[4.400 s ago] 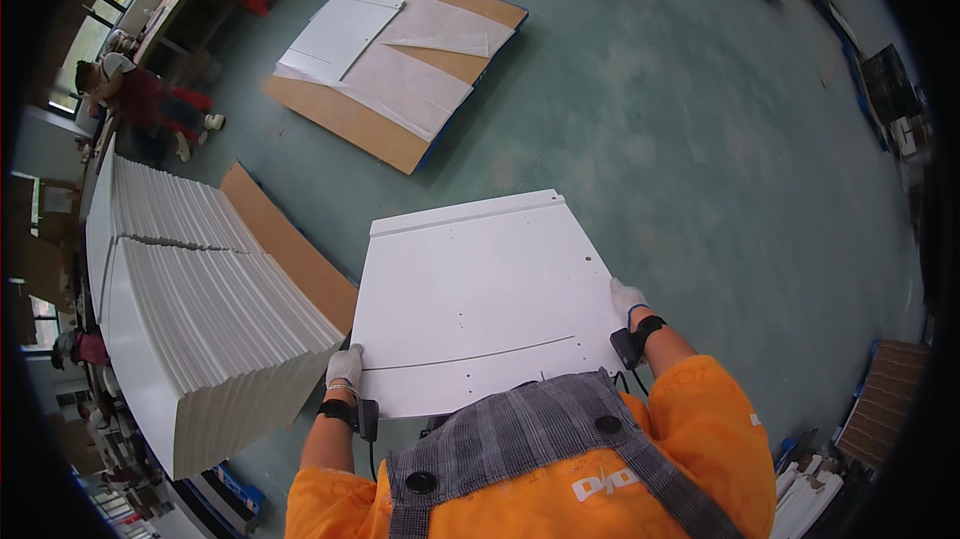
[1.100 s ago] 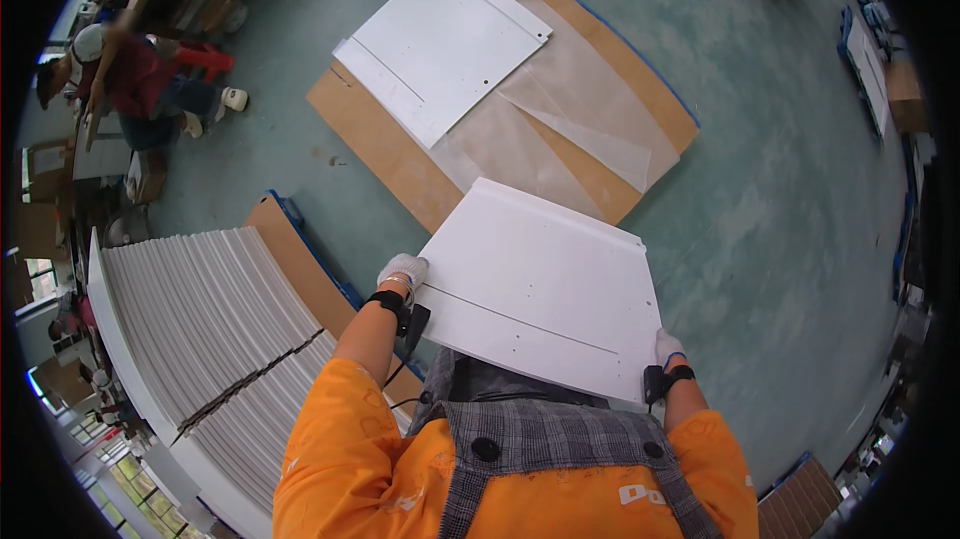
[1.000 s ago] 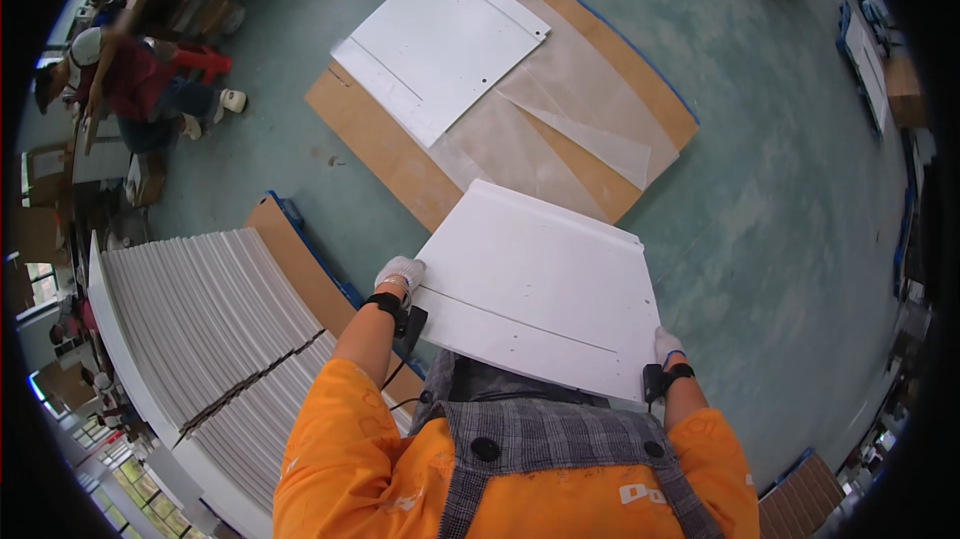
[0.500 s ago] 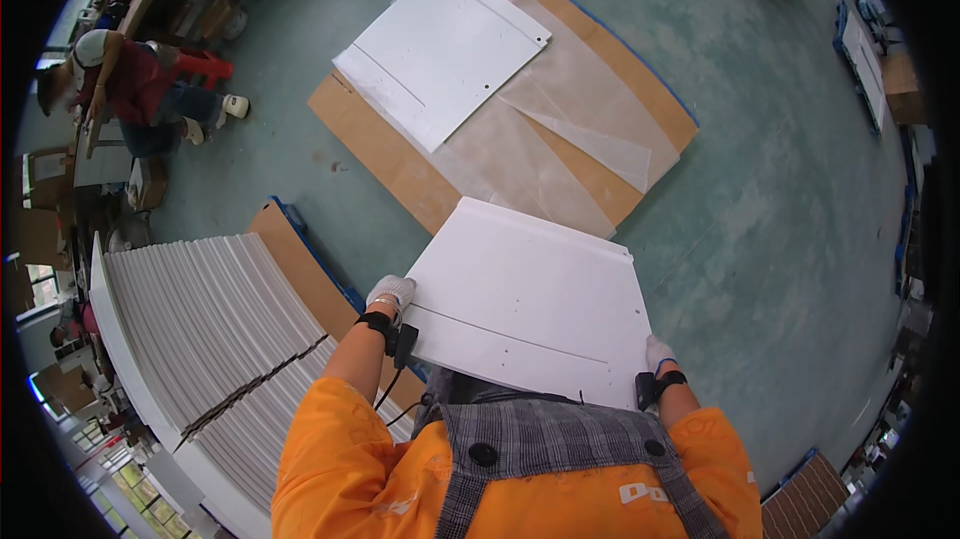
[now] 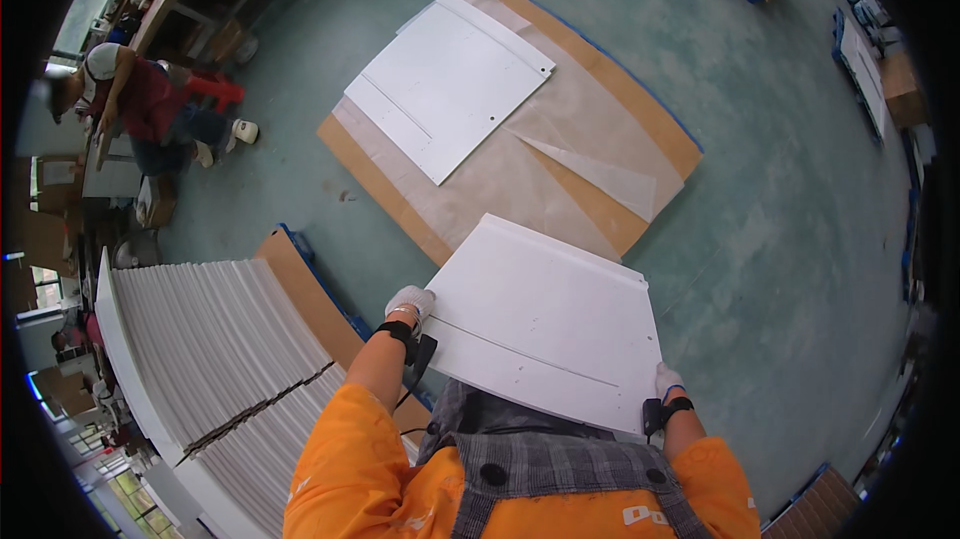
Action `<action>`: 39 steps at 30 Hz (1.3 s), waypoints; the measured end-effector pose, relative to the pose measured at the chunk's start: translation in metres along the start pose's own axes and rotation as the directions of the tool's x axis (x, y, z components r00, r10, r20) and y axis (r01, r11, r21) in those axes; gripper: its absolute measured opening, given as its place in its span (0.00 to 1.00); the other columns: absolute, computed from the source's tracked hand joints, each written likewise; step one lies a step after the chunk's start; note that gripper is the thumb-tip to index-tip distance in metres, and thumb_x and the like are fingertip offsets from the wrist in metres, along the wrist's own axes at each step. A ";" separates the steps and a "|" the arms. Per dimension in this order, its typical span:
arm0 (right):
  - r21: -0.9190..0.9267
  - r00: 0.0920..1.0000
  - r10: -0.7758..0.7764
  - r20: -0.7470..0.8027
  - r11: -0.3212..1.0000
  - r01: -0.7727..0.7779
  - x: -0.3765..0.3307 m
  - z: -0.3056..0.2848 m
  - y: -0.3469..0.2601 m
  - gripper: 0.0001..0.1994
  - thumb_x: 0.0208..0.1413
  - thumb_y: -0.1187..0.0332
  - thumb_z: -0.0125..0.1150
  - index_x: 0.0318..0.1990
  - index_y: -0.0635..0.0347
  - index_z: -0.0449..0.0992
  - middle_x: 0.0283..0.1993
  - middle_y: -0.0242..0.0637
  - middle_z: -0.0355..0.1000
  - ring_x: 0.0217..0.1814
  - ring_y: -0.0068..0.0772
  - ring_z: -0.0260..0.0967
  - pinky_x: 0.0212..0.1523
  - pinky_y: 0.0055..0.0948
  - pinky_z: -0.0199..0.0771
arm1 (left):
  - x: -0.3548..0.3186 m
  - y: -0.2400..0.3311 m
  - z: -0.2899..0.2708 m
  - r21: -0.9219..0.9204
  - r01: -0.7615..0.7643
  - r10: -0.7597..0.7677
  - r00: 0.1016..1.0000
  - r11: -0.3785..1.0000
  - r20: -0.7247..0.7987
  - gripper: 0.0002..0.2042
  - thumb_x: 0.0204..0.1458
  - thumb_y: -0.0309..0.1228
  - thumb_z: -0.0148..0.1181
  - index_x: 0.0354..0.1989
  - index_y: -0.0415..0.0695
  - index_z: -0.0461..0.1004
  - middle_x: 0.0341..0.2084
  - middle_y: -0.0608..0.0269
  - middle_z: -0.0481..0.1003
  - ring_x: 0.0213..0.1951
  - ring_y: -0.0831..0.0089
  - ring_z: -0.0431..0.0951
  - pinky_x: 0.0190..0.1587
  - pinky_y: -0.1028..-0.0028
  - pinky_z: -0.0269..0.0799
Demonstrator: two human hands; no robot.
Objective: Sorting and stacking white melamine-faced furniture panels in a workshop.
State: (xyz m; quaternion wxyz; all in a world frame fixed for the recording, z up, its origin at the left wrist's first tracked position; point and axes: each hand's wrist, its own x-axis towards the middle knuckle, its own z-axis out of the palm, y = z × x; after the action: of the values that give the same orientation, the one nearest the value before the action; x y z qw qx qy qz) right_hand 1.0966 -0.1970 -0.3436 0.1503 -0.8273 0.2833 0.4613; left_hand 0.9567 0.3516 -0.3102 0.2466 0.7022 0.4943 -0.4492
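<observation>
Both gloved hands carry a white panel (image 5: pixel 548 324) flat at waist height: the left hand (image 5: pixel 411 301) is closed on its left edge and the right hand (image 5: pixel 667 380) on its right near corner. The panel's far edge overhangs the near corner of a cardboard sheet (image 5: pixel 600 99) on the floor, where a second white panel (image 5: pixel 445 84) lies. A stack of white panels (image 5: pixel 215 339) stands close at the left, while bare green floor (image 5: pixel 780 239) lies open to the right.

You carry a flat white rectangular panel (image 5: pixel 550 324) held level at its side edges, above the floor
</observation>
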 end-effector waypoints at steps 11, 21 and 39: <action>-0.175 1.000 -0.030 0.001 0.984 0.029 -0.019 0.012 -0.017 0.30 0.57 0.48 0.42 0.48 0.74 0.71 0.52 0.63 0.66 0.59 0.57 0.62 0.58 0.41 0.61 | -0.006 -0.040 0.009 0.010 0.143 -0.143 0.989 0.990 0.024 0.24 0.51 0.46 0.48 0.48 0.39 0.73 0.50 0.48 0.71 0.54 0.51 0.70 0.55 0.62 0.65; -0.095 0.992 -0.058 -0.108 0.994 0.047 -0.010 -0.018 -0.021 0.33 0.58 0.45 0.38 0.48 0.73 0.71 0.53 0.63 0.66 0.61 0.56 0.61 0.60 0.41 0.59 | -0.019 0.007 -0.017 -0.024 0.023 -0.024 0.997 0.999 -0.068 0.25 0.51 0.47 0.47 0.45 0.35 0.74 0.47 0.43 0.72 0.52 0.48 0.71 0.54 0.61 0.66; 0.180 0.964 -0.094 -0.247 0.974 0.141 0.129 -0.132 -0.079 0.33 0.58 0.46 0.44 0.46 0.77 0.72 0.50 0.63 0.68 0.56 0.56 0.65 0.55 0.39 0.64 | 0.044 0.216 -0.030 0.024 -0.180 0.181 0.972 0.983 -0.149 0.26 0.53 0.47 0.47 0.45 0.34 0.73 0.44 0.41 0.73 0.49 0.49 0.73 0.52 0.62 0.65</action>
State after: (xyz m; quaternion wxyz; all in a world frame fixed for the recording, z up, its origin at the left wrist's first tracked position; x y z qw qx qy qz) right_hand 1.2871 -0.2444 -0.3840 0.2232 -0.8730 0.2936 0.3192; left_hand 1.1706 0.3123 -0.3555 0.2448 0.7774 0.4432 -0.3733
